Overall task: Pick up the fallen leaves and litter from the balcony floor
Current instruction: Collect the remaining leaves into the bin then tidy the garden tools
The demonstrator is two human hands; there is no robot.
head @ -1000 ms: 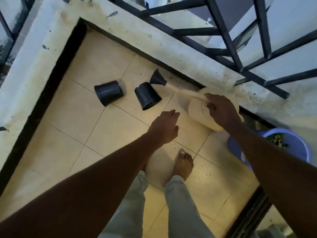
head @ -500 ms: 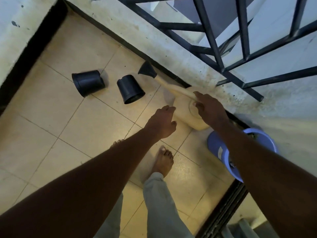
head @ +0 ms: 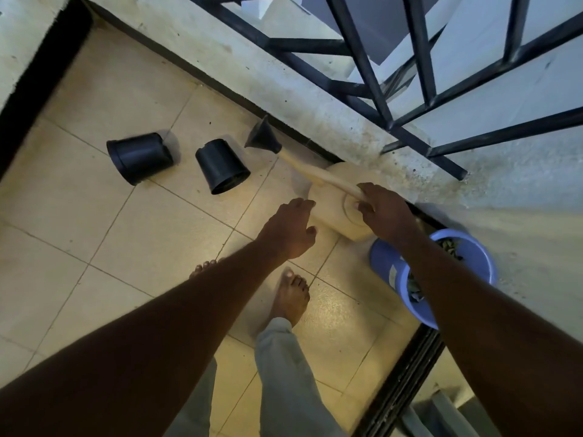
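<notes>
A cream watering can (head: 328, 200) with a long spout and a black rose (head: 263, 140) stands on the tiled balcony floor (head: 120, 216) by the low wall. My right hand (head: 383, 211) rests on top of the can near its lid, fingers curled at the base of the spout. My left hand (head: 290, 227) hovers just left of the can, fingers loosely apart, holding nothing. A blue bucket (head: 391, 269) with dark leaves inside stands to the right, partly hidden by my right forearm.
Two empty black plant pots (head: 140, 157) (head: 222, 165) lie tipped on the tiles to the left of the can. A low concrete wall (head: 284, 80) with a dark metal railing (head: 378, 89) bounds the far side. My bare feet (head: 291, 298) stand below the hands.
The view has shifted slightly. My right hand stays on the watering can; my left hand stays beside it, its fingers now a bit closer to the can's body.
</notes>
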